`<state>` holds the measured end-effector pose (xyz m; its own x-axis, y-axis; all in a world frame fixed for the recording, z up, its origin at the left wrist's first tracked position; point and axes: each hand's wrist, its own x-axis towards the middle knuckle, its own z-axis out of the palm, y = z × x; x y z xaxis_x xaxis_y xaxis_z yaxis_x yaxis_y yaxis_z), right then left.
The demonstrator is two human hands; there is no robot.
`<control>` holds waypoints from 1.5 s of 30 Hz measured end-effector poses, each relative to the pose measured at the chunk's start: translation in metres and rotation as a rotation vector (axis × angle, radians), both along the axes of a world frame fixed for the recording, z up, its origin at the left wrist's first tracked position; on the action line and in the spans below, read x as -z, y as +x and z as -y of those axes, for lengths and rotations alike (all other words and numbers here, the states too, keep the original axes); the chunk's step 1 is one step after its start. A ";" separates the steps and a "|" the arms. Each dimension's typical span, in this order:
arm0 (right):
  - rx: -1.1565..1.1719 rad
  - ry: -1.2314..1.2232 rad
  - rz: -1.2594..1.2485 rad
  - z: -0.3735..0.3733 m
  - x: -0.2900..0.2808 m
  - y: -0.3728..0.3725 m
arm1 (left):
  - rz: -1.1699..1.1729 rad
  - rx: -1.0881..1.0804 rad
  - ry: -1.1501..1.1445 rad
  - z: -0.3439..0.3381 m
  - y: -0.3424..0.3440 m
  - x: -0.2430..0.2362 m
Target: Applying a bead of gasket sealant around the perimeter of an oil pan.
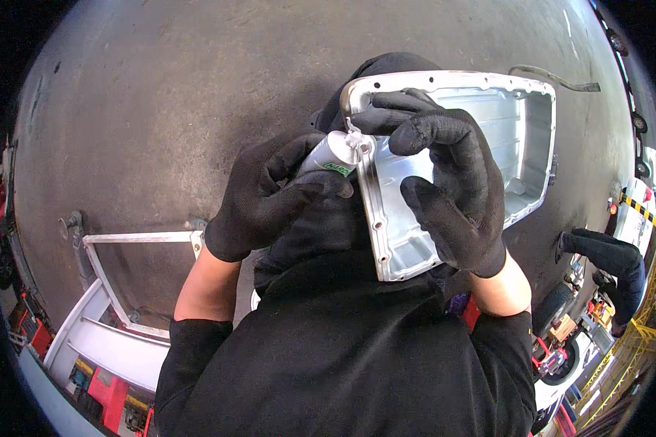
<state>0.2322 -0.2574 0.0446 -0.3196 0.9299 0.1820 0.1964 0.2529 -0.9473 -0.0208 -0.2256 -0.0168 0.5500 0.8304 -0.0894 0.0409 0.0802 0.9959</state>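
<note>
Lettering (337, 169) in green marks the tube (327, 151) clasped in left grip (264, 191), right grip (465, 191) gaping.

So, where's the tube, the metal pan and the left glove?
Tube (321, 156), head view: on its pale side.
Metal pan (497, 120), head view: on its bare inside.
Left glove (255, 198), head view: near the thumb's base.
</note>
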 end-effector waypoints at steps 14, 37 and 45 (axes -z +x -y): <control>0.110 0.303 0.477 -0.002 0.003 0.009 | 0.037 -0.217 -0.111 0.025 0.000 0.031; -0.002 0.481 0.796 0.002 -0.002 0.009 | 0.232 -0.243 -0.127 0.037 -0.001 0.045; 0.052 0.488 0.714 -0.009 0.000 -0.001 | 0.241 -0.158 -0.484 0.041 -0.004 0.040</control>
